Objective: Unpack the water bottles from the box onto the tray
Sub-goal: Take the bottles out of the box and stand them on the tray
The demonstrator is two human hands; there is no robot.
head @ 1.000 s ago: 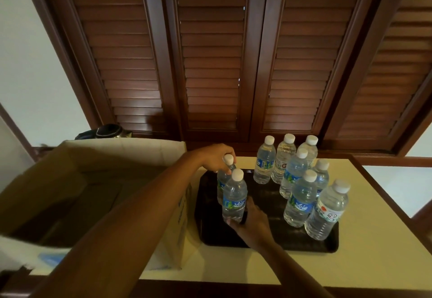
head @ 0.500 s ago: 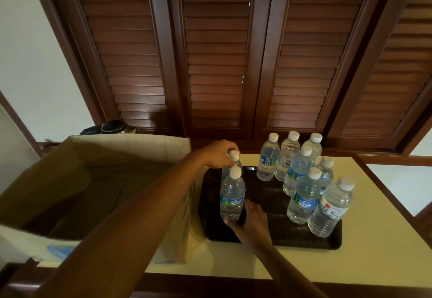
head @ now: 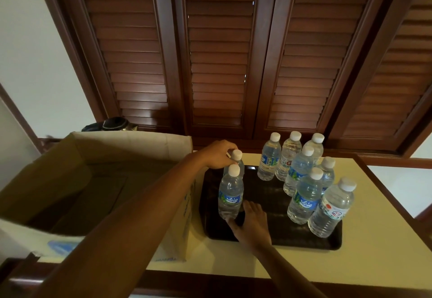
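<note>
A black tray (head: 280,242) lies on a cream table top. Two clear water bottles with white caps stand at its left end. My left hand (head: 216,156) reaches over the cardboard box (head: 131,143) and holds the rear bottle (head: 237,157) by its neck. The front bottle (head: 230,196) has a blue and green label, and my right hand (head: 253,224) curls around its base from the right. Several more bottles (head: 304,195) stand upright in a cluster on the tray's right half. No bottle shows in the visible part of the open box.
The box stands against the tray's left edge, with its near flap hanging toward me. Dark wooden louvred shutters (head: 222,52) close off the back. A dark object (head: 112,126) sits behind the box. Bare cream table top (head: 374,239) lies right of the tray.
Both hands stay on the same two bottles at the tray's left end. The bottles have settled slightly lower and stand upright. The view has shifted a little.
</note>
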